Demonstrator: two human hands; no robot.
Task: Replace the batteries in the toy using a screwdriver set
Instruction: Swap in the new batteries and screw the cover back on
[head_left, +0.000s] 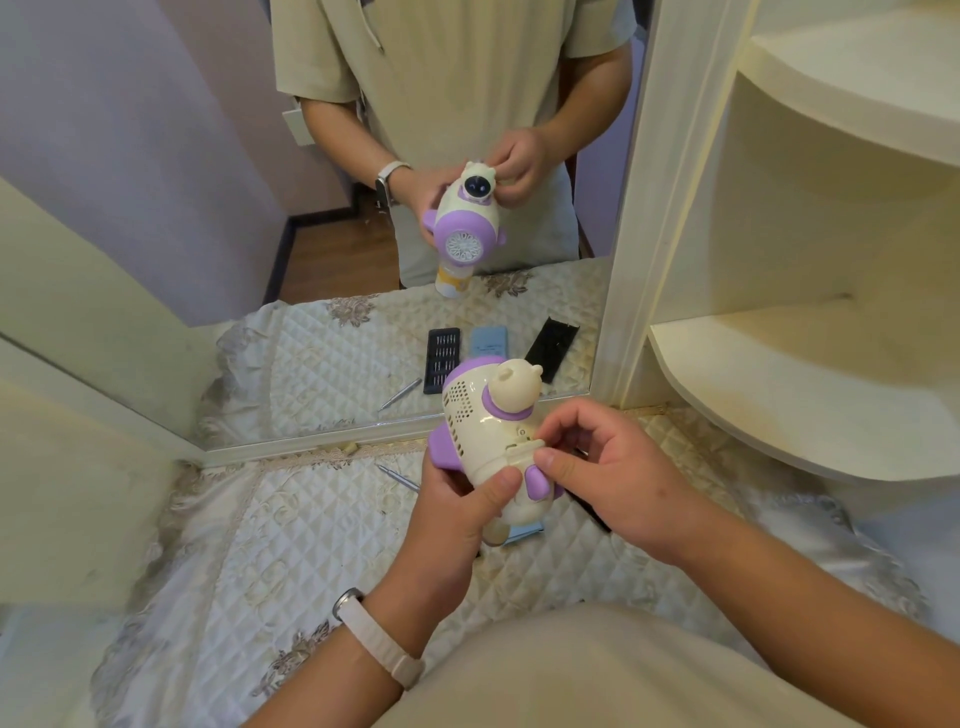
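Blue case (525, 532) mostly behind toy (483, 431)

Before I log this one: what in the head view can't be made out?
Batteries: head view, hidden inside the toy behind the battery cover and right hand.
Screwdriver: head view, one end hidden by the left hand.
Blue case: head view, mostly under the toy.
Bit tray in the mirror: head view, bits too small to tell.

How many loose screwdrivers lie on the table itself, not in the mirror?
1. The screwdriver lies on the cloth left of the toy, which may hide others.
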